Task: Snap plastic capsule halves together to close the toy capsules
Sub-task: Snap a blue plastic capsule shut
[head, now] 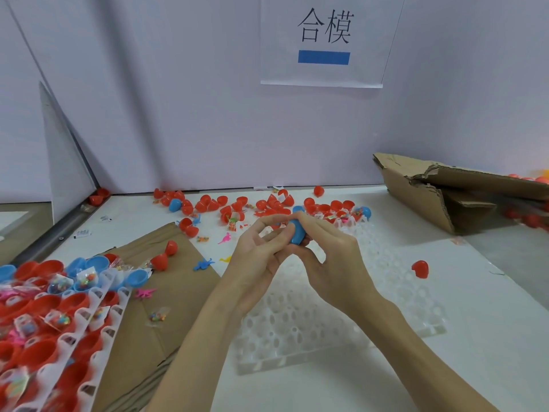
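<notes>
A blue capsule (pixel 297 233) is held between both hands above a white plastic tray (pixel 341 319) at the centre of the table. My left hand (pixel 261 257) curls its fingers round the capsule's left side, which is hidden. My right hand (pixel 329 257) grips the blue half from the right, thumb on top. Many red capsule halves (pixel 267 205) and a few blue ones lie scattered along the back of the table. A lone red half (pixel 420 269) sits at the right.
A white tray of red and blue halves with bagged toys (pixel 47 310) fills the lower left, on brown cardboard (pixel 166 292). A torn cardboard box (pixel 445 191) lies at the back right. Small plastic dinosaurs (pixel 205 264) are strewn about.
</notes>
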Available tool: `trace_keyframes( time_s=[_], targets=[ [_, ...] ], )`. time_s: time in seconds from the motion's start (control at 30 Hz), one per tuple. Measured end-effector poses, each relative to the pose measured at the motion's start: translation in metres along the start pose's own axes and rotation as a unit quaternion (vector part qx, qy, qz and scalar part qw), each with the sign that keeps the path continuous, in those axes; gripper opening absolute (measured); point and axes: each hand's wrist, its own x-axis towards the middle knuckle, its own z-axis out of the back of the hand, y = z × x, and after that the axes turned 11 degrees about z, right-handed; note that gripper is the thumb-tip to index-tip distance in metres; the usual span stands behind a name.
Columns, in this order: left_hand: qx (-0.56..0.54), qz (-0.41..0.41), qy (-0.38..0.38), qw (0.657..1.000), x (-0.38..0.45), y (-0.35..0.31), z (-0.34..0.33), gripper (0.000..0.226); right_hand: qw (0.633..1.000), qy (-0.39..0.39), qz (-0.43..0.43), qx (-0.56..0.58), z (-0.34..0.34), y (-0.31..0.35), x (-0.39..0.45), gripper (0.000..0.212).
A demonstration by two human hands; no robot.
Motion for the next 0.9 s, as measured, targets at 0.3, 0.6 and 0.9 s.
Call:
trace_keyframes(
  time_s=[0.3,0.6,0.9],
  targets=[
    [0.009,-0.013,-0.063,0.998,0.0012,-0.0001,0.0007,0.032,0.997,0.038,-0.037,0.055,-0.0072,-0.0035,-0.0021,0.06],
    [0.048,-0.013,-0.094,0.994,-0.0006,0.002,-0.0009,0.031,0.996,0.016,-0.079,0.044,-0.0073,-0.001,-0.0009,0.048],
    [0.07,-0.04,-0.102,0.992,-0.0014,0.0072,-0.0024,0.013,0.997,-0.007,-0.057,0.048,-0.0044,-0.0012,-0.0045,0.048]
  ],
)
